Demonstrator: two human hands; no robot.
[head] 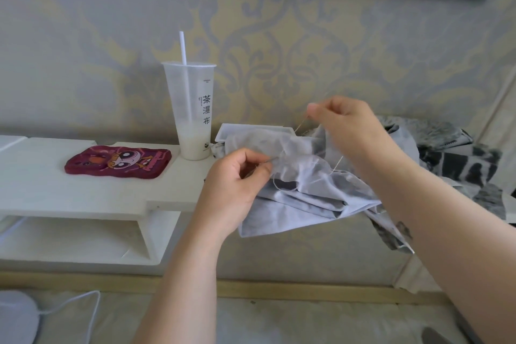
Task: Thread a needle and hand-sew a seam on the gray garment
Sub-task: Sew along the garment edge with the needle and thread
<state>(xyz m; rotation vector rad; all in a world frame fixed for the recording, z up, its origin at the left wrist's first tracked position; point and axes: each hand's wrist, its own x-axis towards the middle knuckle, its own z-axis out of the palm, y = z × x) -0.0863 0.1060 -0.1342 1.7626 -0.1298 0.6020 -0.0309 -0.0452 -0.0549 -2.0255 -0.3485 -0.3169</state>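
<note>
The gray garment hangs bunched in front of me, its folds drooping below both hands. My left hand pinches a fold of the cloth at its left edge, with a thin needle poking out beside the fingertips. My right hand is raised above the garment with thumb and fingers closed on a pale thread that runs down toward the cloth. More loose thread loops over the fabric near my right wrist.
A white shelf on the left carries a dark red cartoon phone case and a tall plastic cup with a straw. A white box sits behind the garment. Black-and-white patterned cloth lies at right.
</note>
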